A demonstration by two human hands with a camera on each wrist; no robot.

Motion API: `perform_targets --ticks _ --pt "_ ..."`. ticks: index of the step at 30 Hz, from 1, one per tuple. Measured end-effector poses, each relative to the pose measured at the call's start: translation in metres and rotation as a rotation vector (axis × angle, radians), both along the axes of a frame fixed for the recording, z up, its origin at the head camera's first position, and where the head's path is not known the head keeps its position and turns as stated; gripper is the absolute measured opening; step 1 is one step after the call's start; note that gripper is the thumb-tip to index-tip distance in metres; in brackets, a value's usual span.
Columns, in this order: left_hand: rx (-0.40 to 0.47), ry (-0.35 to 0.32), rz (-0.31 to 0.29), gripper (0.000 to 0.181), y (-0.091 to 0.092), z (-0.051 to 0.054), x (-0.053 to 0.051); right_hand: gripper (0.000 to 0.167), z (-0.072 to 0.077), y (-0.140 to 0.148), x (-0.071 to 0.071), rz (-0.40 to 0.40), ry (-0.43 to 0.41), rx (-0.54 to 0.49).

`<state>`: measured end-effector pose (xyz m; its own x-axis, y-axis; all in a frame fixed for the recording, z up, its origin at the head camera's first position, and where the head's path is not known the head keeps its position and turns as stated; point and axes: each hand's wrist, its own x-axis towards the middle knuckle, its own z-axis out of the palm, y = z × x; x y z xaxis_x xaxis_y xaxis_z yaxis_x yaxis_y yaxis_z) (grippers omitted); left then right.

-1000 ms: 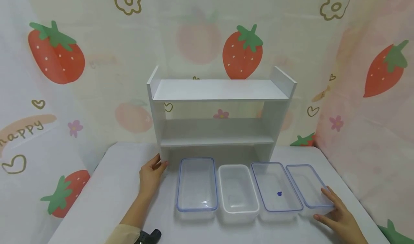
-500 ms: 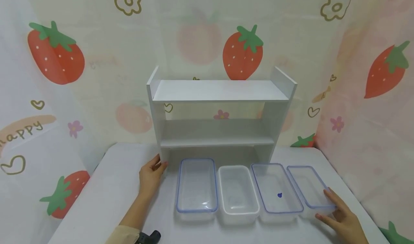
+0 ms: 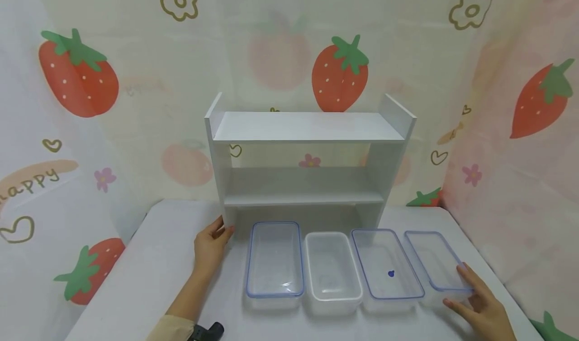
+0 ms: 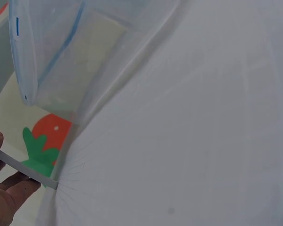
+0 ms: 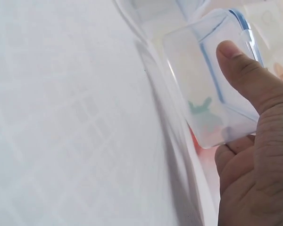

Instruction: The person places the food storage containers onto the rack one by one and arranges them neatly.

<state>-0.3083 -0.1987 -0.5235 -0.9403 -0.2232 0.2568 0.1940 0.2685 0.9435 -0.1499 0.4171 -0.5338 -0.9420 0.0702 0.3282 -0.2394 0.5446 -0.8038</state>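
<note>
At the lower left end of a white shelf unit (image 3: 307,126), my left hand (image 3: 209,250) pinches the front edge of its side panel. In the left wrist view the thumb lies on one face of that panel (image 4: 28,172) and the fingers on the other. My right hand (image 3: 485,306) grips the rightmost clear plastic food container (image 3: 435,260), which has a blue rim. Its thumb (image 5: 243,68) presses the front wall in the right wrist view, while the other fingers reach round the right side, partly hidden.
Three more containers stand in a row before the shelf: one blue-rimmed (image 3: 276,260) at left, one white-rimmed (image 3: 333,265) in the middle, another blue-rimmed (image 3: 384,253) with a small blue spot. White cloth covers the table (image 3: 176,240). A strawberry-print curtain (image 3: 135,145) hangs behind.
The rightmost container has shifted slightly to the right with my right hand, widening its gap from the neighbouring container. My left hand stays on the shelf panel.
</note>
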Motion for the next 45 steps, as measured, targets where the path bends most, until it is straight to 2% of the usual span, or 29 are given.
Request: perform_targets --ticks 9,14,21,30,34,36,39,42,45 --pt "-0.022 -0.010 0.012 0.053 0.000 0.002 -0.001 0.089 0.001 -0.001 -0.002 -0.069 0.052 0.024" --pt "-0.024 -0.015 0.012 0.053 0.000 0.002 -0.001 0.088 0.002 -0.004 -0.002 -0.077 0.101 -0.022" --pt "-0.004 -0.022 -0.006 0.054 -0.003 0.003 -0.001 0.086 0.004 -0.007 -0.001 -0.128 0.090 -0.026" --pt "0.006 -0.018 -0.024 0.054 0.000 0.006 -0.003 0.085 0.019 -0.004 -0.002 -0.054 0.135 -0.179" --pt "0.015 -0.019 -0.016 0.054 0.001 0.006 -0.002 0.086 0.029 -0.008 -0.001 -0.080 0.105 -0.141" --pt "0.023 -0.015 -0.022 0.054 0.001 0.006 -0.001 0.087 0.034 -0.012 -0.001 -0.132 0.073 -0.066" --pt "0.036 -0.018 -0.028 0.054 0.001 0.005 0.000 0.086 0.045 -0.018 0.001 -0.202 0.006 -0.005" --pt "0.034 -0.022 -0.028 0.054 0.001 0.004 0.000 0.085 0.054 -0.023 0.002 -0.249 -0.074 0.006" --pt "0.037 -0.025 -0.026 0.054 0.001 0.004 0.000 0.085 0.063 -0.028 0.003 -0.265 -0.107 0.021"
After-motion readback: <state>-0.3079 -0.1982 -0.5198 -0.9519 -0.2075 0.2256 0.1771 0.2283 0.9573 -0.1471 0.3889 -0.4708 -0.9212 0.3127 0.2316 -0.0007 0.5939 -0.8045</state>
